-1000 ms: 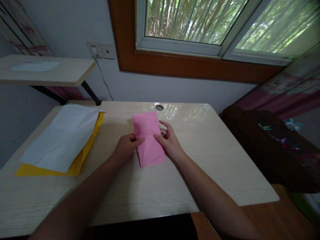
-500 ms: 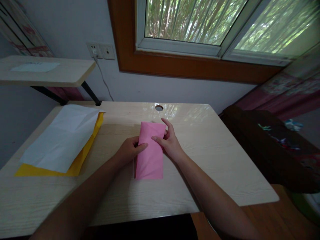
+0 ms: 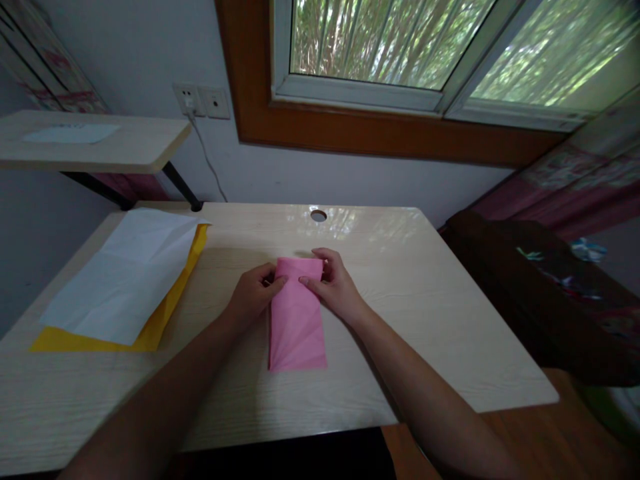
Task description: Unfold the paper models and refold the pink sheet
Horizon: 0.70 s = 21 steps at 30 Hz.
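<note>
So far the pink paper lies mid-desk, folded into a long strip; left hand and right hand pinch its far end, more creasing apparently left.

White sheet lies on yellow sheet, far left of desk. Cable hole near desk's back edge. Side shelf upper left w/ pale paper on it. Wall sockets w/ a cable hanging down. Window above, wood frame. Dark bag right of desk.
</note>
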{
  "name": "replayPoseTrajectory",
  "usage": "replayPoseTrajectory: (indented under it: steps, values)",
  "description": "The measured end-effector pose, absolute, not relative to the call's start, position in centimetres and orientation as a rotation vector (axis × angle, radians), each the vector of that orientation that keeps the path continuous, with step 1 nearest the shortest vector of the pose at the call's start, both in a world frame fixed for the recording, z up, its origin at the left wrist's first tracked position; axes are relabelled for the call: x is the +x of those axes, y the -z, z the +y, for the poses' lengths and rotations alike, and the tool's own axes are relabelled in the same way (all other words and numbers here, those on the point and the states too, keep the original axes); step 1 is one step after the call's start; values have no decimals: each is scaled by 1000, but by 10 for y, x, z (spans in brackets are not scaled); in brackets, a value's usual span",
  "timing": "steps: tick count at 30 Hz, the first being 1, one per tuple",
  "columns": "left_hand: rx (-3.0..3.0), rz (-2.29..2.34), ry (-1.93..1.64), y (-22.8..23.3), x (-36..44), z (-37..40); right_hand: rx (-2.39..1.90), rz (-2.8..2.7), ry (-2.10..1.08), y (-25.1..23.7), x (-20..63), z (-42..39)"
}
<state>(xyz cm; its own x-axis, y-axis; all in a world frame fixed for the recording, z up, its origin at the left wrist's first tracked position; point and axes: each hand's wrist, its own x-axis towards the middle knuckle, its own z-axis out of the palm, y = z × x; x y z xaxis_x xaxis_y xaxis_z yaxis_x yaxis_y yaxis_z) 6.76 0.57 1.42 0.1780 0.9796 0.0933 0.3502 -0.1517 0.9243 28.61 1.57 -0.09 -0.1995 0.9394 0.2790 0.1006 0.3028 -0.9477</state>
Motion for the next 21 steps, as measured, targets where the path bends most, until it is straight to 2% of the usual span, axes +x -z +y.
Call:
replayPoseTrajectory:
  steps: [6,14,21]
  values:
    - [1865,1365,-911,-18,69,4,-935,-1820,-724,-8,290,18]
    - [1883,1303,-905,-20,73,0,-1032,-1791,-837,-13,289,16]
    - [1628,1164,-987,-17,74,-2,-1044,-1800,-855,-19,289,13]
